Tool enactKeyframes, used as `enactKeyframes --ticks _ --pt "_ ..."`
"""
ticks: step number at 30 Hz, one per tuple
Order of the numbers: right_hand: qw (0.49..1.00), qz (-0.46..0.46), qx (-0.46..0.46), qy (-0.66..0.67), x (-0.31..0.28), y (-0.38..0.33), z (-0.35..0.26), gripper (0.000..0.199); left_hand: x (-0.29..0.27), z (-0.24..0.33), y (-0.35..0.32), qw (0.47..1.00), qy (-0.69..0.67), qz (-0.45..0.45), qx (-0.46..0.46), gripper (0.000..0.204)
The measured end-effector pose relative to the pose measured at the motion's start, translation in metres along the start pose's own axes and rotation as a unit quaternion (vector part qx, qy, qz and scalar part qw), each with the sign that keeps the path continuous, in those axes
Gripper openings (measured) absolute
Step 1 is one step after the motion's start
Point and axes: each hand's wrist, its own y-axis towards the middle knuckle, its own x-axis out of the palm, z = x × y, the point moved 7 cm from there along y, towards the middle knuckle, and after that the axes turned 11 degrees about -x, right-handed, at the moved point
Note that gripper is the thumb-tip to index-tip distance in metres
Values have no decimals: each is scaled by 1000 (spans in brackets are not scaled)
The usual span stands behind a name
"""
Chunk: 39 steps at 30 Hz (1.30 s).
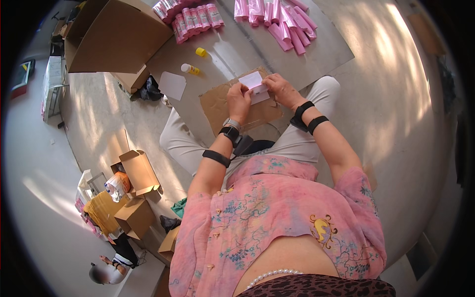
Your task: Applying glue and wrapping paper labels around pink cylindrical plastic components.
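My left hand [239,100] pinches the left side of a small pale pink paper slip [251,80]. My right hand [283,91] is closed on the slip's right side, fingertips close to those of the left. The near part of the paper reaches down between the hands. Beneath them lies a torn, stained piece of brown cardboard [215,110]. Beyond my left hand a glue stick [190,69] with a white end and yellow base rests on the grey tabletop [232,44], its yellow cap [201,52] apart from it. A white card [172,86] lies at the table's left edge.
Labelled pink rolls [198,19] are stacked at the far side, with loose pink rolls [289,24] to their right. A large open cardboard box [116,37] stands far left. More open boxes [140,171] and another person [111,270] are at the left.
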Motion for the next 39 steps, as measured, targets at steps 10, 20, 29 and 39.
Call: enactKeyframes --ticks 10,20,29,39 --pt "995 3 -33 -97 0 5 -17 36 3 -7 17 994 -53 -55 -81 17" --pt "992 16 -22 -122 10 1 -9 26 7 45 -25 944 197 32 261 26" --pt "994 31 -16 -101 5 2 -9 28 18 53 -38 907 271 61 317 37" --pt "992 66 82 -75 33 -29 -43 34 32 51 -30 874 338 66 343 33"
